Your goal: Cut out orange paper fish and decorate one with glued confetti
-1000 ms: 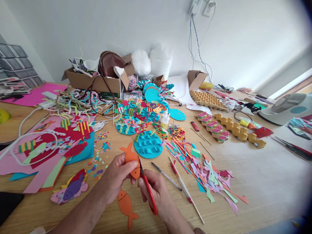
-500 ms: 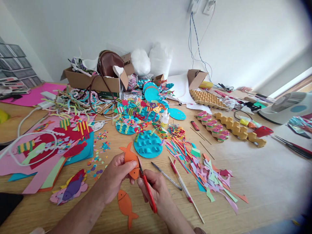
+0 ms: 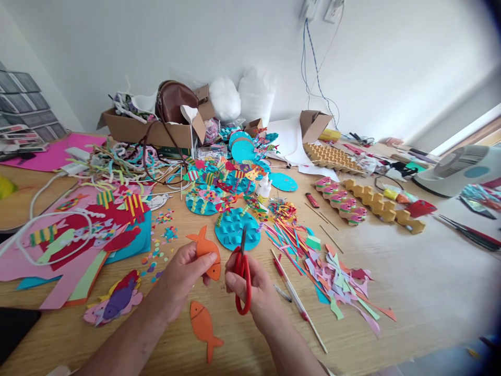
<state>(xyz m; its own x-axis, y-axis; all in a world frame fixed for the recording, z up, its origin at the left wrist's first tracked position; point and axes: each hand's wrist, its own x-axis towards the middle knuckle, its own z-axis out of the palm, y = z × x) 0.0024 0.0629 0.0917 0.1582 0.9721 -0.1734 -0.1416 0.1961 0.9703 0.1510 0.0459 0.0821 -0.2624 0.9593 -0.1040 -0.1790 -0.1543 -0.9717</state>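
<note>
My left hand [image 3: 180, 279] pinches an orange paper fish [image 3: 206, 249] above the wooden table [image 3: 410, 292], tail pointing up and away. Just to its right, my right hand [image 3: 256, 290] grips red-handled scissors [image 3: 242, 271] with the blades pointing up and away from me, clear of the fish. A second orange paper fish [image 3: 203, 326] lies flat on the table below both hands. A blue paper disc with raised waves [image 3: 237, 230] lies just beyond the scissors' tips.
Paper scraps [image 3: 336, 282], pens and a thin stick [image 3: 297, 300] lie right of my hands. Coloured sheets and cut shapes [image 3: 78, 235] cover the left. Cardboard boxes [image 3: 156, 130], decorated blue discs, egg-carton strips [image 3: 376, 206] and a white device [image 3: 457, 169] stand further back.
The scissors have come off the fish's edge and swung upright to the right. My left hand with the fish has shifted slightly left.
</note>
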